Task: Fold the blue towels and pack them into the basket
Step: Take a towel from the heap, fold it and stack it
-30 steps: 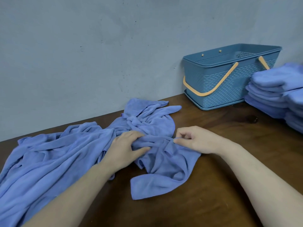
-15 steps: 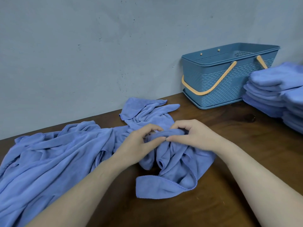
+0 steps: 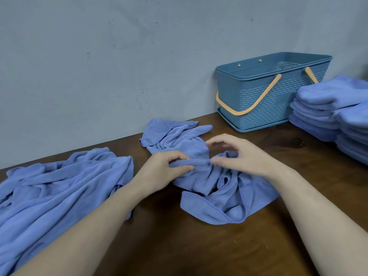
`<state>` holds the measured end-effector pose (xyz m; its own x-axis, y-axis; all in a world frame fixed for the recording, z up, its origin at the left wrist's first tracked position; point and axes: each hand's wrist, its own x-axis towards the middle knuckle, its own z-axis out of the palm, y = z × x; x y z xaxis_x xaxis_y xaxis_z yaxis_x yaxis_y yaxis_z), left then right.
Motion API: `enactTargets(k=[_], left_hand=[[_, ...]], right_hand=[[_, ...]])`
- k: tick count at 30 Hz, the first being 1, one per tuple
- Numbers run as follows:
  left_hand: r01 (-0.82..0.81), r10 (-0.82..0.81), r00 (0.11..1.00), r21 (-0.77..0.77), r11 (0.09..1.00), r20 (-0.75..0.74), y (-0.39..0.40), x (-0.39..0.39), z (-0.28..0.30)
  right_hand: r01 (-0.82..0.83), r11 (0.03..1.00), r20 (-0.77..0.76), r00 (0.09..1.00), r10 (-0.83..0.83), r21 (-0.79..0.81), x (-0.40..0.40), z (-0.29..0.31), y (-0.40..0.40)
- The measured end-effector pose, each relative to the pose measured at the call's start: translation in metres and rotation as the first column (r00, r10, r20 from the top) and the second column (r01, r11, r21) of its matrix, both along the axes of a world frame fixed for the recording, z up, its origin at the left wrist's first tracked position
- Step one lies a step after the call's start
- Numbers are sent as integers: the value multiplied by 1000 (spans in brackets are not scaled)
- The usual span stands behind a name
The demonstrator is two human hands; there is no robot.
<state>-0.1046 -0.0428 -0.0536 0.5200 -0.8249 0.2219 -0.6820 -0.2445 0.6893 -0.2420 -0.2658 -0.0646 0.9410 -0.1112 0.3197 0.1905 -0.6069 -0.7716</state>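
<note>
Left hand pinches a bunched fold of the towel at frame centre; right hand has its thumb on that fold, its blurred fingers curved and lifted clear. Basket stands upper right on the worktop, folded stack beside it, loose heap lower left.

No writing, label, brand, number or sign can be read anywhere in this view.
</note>
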Motion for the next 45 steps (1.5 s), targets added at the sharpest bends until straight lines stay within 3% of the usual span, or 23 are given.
enactTargets(k=[4, 8, 12, 16, 19, 21, 22, 25, 29, 33, 36, 38, 41, 43, 45], left_hand=[[41, -41, 999, -33, 999, 25, -21, -7, 10], [34, -33, 998, 16, 999, -47, -27, 10, 4], [-5, 7, 1000, 72, 997, -22, -31, 28, -12], [-17, 12, 999, 134, 991, 39, -45, 39, -17], [0, -17, 998, 275, 961, 58, -50, 50, -25], [-5, -34, 993, 325, 946, 114, -47, 58, -34], [-14, -38, 987, 322, 947, 156, -45, 60, -37], [-49, -17, 977, 299, 953, 213, -34, 67, -43], [-112, -11, 960, 420, 901, 280, -16, 78, -47], [-232, 75, 956, 578, 782, 283, 8, 89, -47], [-274, 96, 949, 636, 722, 300, 20, 86, -42], [-320, 162, 933, 533, 783, 322, 23, 83, -42], [-305, 210, 899, 208, 929, 383, 18, 72, -48], [-163, 113, 960, 184, 969, 257, 10, 66, -47], [-71, 4, 977, 312, 947, 211, 3, 62, -50]], right_hand=[[6, 999, -61, 998, -8, -32, 10, -8, 16], [203, 972, 40, 977, -209, 120, 9, -7, -4], [520, 854, -85, 853, -515, 35, 14, -16, -27], [623, 773, -176, 753, -635, -122, 12, -22, -39], [539, 832, 35, 841, -539, -133, 11, -18, -34], [405, 871, 266, 904, -335, -280, 12, -16, -29], [323, 873, 293, 930, -221, -366, 13, -17, -26], [81, 886, 61, 996, -59, -456, 17, -19, -14], [-39, 816, -265, 954, -142, -576, 25, -30, -5], [-2, 769, -335, 901, -277, -640, 32, -28, 5], [14, 675, -334, 861, -383, -737, 39, -24, 16], [18, 638, -336, 838, -430, -770, 45, -22, 21], [-18, 696, -417, 812, -409, -718, 52, -11, 23], [-49, 688, -415, 827, -378, -724, 55, -2, 22], [-24, 687, -363, 862, -354, -726, 56, 2, 16]])
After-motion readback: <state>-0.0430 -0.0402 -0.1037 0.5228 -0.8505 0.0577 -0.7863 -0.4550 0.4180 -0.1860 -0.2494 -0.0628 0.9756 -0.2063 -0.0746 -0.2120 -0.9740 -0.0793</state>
